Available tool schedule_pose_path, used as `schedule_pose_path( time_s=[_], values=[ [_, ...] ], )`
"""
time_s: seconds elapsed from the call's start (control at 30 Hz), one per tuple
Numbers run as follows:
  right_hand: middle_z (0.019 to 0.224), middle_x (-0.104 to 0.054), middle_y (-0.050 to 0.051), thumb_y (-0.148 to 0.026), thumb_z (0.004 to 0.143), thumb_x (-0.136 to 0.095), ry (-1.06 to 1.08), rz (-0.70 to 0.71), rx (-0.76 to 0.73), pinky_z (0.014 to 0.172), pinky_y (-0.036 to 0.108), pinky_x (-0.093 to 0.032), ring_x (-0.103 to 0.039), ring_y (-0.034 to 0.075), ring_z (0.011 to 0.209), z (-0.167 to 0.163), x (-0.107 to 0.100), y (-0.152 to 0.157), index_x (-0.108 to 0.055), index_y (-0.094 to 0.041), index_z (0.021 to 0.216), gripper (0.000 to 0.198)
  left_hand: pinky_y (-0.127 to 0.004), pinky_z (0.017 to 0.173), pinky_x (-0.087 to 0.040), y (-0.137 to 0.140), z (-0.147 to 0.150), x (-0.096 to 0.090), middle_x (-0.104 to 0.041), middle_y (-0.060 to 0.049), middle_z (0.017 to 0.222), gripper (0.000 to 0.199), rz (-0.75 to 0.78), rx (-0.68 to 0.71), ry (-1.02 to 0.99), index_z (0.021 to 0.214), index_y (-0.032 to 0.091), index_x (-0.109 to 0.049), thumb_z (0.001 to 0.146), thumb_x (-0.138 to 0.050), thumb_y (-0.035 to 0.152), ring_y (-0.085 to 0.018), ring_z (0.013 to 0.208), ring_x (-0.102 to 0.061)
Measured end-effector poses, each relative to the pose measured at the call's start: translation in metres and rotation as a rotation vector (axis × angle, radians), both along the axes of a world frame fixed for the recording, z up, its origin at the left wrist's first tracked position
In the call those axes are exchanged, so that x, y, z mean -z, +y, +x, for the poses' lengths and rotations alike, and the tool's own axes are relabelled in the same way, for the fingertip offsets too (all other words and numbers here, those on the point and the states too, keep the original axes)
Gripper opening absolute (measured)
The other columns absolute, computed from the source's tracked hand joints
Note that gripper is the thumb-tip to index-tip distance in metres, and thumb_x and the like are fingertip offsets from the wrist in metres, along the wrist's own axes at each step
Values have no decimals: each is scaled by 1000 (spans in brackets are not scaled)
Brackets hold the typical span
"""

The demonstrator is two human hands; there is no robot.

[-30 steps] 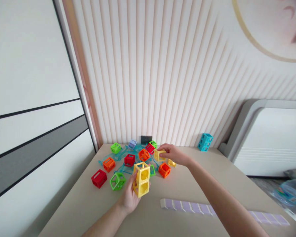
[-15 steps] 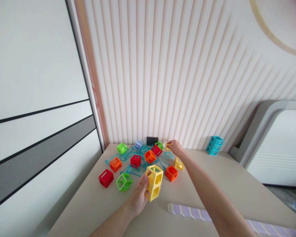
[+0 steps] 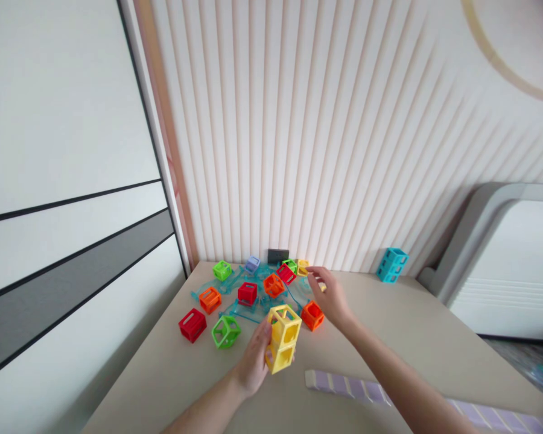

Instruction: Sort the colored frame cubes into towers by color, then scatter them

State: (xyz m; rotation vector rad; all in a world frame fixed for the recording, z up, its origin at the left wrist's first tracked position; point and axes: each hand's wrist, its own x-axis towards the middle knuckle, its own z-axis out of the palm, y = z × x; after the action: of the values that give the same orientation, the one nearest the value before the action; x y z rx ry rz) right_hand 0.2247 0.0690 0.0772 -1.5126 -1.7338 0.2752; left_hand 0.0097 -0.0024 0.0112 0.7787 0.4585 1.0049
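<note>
My left hand (image 3: pixel 254 357) is closed around a stack of two yellow open-frame toy cubes (image 3: pixel 283 339), one on top of the other, held up over the near part of the table. My right hand (image 3: pixel 329 292) has its fingers apart and holds nothing. It hovers over a yellow cube (image 3: pixel 323 289) that it mostly hides. Just left of its fingertips, a single yellow cube (image 3: pixel 303 267) lies at the back by the wall. An orange cube (image 3: pixel 312 316) sits on the table left of my right wrist.
Red (image 3: pixel 192 325), green (image 3: pixel 226 332) and orange cubes (image 3: pixel 210 299) lie scattered around clear blue plastic parts (image 3: pixel 242 310). A blue cube stack (image 3: pixel 392 265) stands back right. A purple-and-white strip (image 3: pixel 348 386) crosses the front. The ribbed wall (image 3: pixel 276 150) bounds the table behind.
My right hand has let go of the yellow cube at the back and come nearer, over the other yellow cube. My left hand keeps the stack in nearly the same place.
</note>
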Motion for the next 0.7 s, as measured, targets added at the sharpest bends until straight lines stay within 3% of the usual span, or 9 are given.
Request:
schedule_pose_path(
  time_s=[0.13, 0.23, 0.33, 0.43, 0.57, 0.7],
  values=[
    [110, -71, 11, -41, 103, -45, 100, 209, -295, 90, 37, -55, -68, 25, 103, -17, 14, -77, -64, -23, 119, 31, -28, 75, -50, -4, 0, -6, -71, -5, 99, 57, 133, -31, 128, 125, 25, -67, 84, -69, 65, -18, 84, -64],
    [110, -70, 13, -57, 100, -48, 68, 253, -415, 88, 38, -56, -68, 28, 102, -27, 26, -105, -63, -21, 120, 44, -25, 76, -47, -6, -2, -10, -71, -7, 102, 55, 356, -76, 220, 119, 20, -70, 85, -69, 64, -18, 87, -61],
    [100, -71, 11, -67, 95, -50, 69, 268, -433, 81, 36, -57, -70, 26, 90, -33, 34, -110, -63, -20, 117, 54, -26, 74, -47, -5, -3, -9, -71, -7, 99, 58, 474, -68, 253, 118, 20, -69, 83, -70, 66, -17, 84, -60],
    [97, -71, 9, -63, 95, -52, 117, 255, -429, 80, 34, -57, -70, 25, 88, -37, 36, -111, -63, -21, 116, 47, -28, 75, -49, -4, -4, -6, -72, -8, 100, 60, 512, -56, 281, 121, 22, -68, 83, -69, 68, -19, 87, -63],
    [115, -71, 11, -50, 94, -57, 167, 246, -360, 88, 36, -58, -70, 28, 104, -40, 39, -117, -53, -22, 133, 48, -31, 77, -51, -3, -7, -9, -72, -11, 106, 65, 591, -94, 362, 125, 21, -66, 83, -65, 71, -23, 89, -64],
    [125, -69, 13, -45, 88, -63, 146, 248, -372, 94, 39, -57, -69, 30, 111, -42, 45, -122, -47, -22, 139, 58, -36, 85, -54, -6, -12, -14, -70, -13, 114, 64, 698, -42, 386, 133, 22, -61, 89, -57, 70, -27, 97, -66]
  ],
)
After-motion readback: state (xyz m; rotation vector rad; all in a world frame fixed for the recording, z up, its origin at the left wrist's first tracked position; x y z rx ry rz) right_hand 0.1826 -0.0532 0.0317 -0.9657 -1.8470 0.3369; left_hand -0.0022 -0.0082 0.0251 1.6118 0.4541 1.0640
